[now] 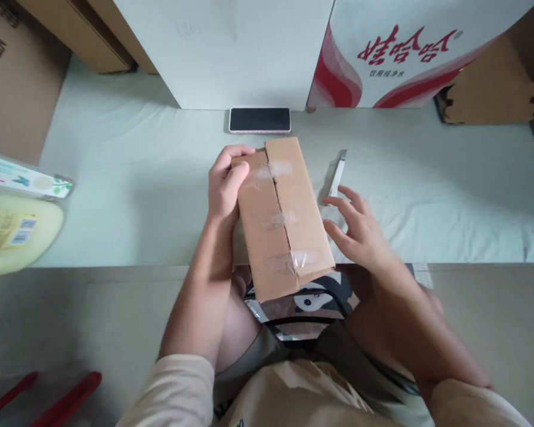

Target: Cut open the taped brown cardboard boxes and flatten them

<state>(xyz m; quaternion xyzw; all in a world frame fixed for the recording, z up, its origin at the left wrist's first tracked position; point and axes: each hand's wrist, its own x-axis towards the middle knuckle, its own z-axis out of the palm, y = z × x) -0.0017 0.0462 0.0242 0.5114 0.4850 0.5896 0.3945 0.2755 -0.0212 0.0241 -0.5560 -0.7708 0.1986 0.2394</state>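
A taped brown cardboard box (280, 219) is tilted over the table's front edge, its seam running lengthwise with clear tape across it in several places. My left hand (226, 181) grips its upper left corner, thumb on top. Beside the box on the right, my right hand (353, 228) has its fingers spread, holding nothing. A white utility knife (337, 175) lies on the table at the fingertips of that hand. Behind the box rests a phone (260, 120) with a dark screen.
White cartons, one with red lettering (400, 53), stand along the back of the cloth-covered table (449, 190). Cardboard boxes (22, 71) are at the back left and a cardboard piece (489, 89) at the back right. A yellow container (22, 231) sits at the left edge.
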